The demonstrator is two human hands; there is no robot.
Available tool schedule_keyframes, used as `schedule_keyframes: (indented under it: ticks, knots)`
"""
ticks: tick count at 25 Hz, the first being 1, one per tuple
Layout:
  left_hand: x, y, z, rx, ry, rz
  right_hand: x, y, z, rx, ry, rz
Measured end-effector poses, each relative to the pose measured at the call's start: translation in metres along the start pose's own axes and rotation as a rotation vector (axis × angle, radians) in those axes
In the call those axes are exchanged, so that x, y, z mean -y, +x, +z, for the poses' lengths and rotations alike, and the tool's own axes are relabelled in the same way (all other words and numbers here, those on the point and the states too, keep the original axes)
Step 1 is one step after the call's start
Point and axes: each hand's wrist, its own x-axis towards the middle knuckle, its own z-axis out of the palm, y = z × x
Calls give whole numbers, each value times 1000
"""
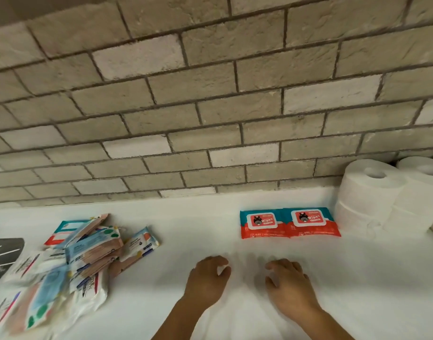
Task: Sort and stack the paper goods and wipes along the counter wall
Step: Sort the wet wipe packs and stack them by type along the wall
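Soft, even light leaves the white bench (235, 315) bright, almost washed out, with only faint grey shadows under the left hand (206, 283) and right hand (290, 288) and beside the paper rolls (367, 192). The wide lens bows the courses of the brick wall (210, 94) into curves toward the edges. Motion blur smears the heap of packets (70, 261) at left and softens the 2 hands.

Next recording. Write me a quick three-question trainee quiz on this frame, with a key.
1. True or false: the two red-and-teal plastic wipes packs lie flat, side by side.
2. What stands right of them by the beige brick wall? A) stacked white paper rolls B) a kettle C) a soap bottle
3. Fill in: the left hand and right hand hold ____.
Key: 1 true; 2 A; 3 nothing.
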Motion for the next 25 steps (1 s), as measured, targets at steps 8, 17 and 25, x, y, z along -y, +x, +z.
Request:
schedule_keyframes:
  ticks: [8,17,25]
  knots:
    - [109,-34,-83,-177,-184,-104,106,11,34,81,82,-124]
    - [230,-46,-199,-425,-306,24,245,26,85,133,176,-90]
    - [324,-14,-313,-580,-322,-37,335,59,107,134,173,-71]
